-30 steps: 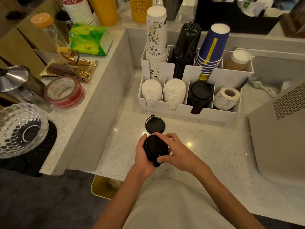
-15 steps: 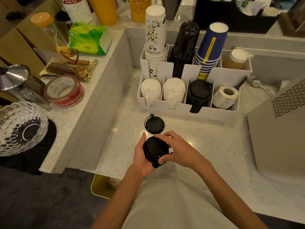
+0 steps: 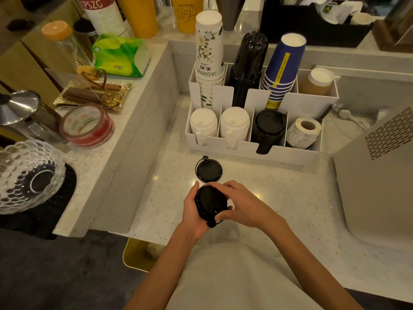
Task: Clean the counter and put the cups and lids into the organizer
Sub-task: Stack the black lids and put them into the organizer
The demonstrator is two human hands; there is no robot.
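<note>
Fingers point(image 3: 220, 186) around black lids point(image 3: 210, 203)

A speckled white counter point(image 3: 279, 193) carries the organizer point(image 3: 250, 151) and a loose black lid point(image 3: 209, 170).

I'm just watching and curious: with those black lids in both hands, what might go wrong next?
1. The lid stack is pinched between the left hand and right hand; it could slip or fan apart.
2. The organizer slot with black lids already looks full, so more may not seat.
3. A loose lid lies on the counter just ahead; a reaching hand might knock it.
</note>
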